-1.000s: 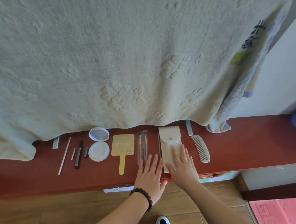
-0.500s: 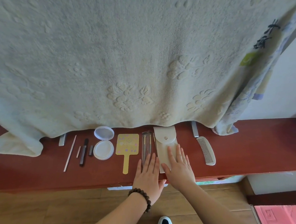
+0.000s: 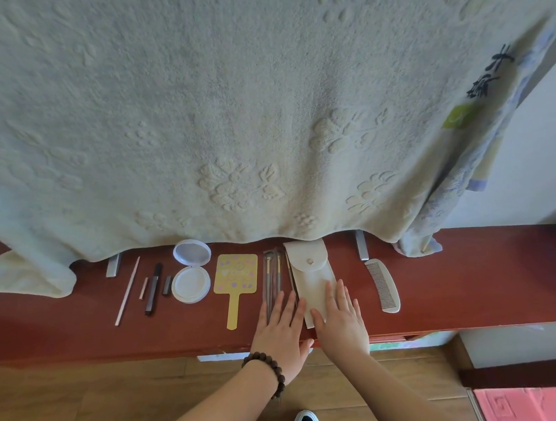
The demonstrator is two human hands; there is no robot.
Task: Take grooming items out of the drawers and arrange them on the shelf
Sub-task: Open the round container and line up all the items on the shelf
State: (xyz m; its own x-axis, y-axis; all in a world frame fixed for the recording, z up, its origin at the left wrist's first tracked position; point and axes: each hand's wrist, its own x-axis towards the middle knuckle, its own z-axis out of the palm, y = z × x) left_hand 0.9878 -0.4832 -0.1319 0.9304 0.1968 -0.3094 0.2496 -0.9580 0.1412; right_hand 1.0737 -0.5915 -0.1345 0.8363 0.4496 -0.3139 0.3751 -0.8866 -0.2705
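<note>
**Two flat hands on the red shelf**

Both of my hands lie palm down on the red shelf (image 3: 470, 289), fingers spread and gripping nothing. My left hand (image 3: 282, 332), with a dark bead bracelet (image 3: 267, 370) on its wrist, covers the near ends of the thin metal tools (image 3: 272, 275). My right hand (image 3: 340, 323) presses on the near end of the cream pouch (image 3: 311, 273), whose snap flap is closed at the far end.

The grooming items sit in a row along the shelf. From the left: a long pale stick (image 3: 127, 290), a short pale piece (image 3: 143, 287), a dark pencil-like tube (image 3: 154, 289), a small dark cap (image 3: 167, 284), an open white round compact (image 3: 191, 271) with its lid tipped back, a yellow hand mirror (image 3: 235, 279) with small pastel shapes printed on it, the tools, the pouch, and a pale comb (image 3: 383, 285) just right of my right hand.

A big cream towel (image 3: 231, 115) with embossed flowers hangs over the far edge of the shelf. Beside it, a second cloth (image 3: 478, 100) carries dark brush-style characters that I cannot read, above a green patch.
</note>
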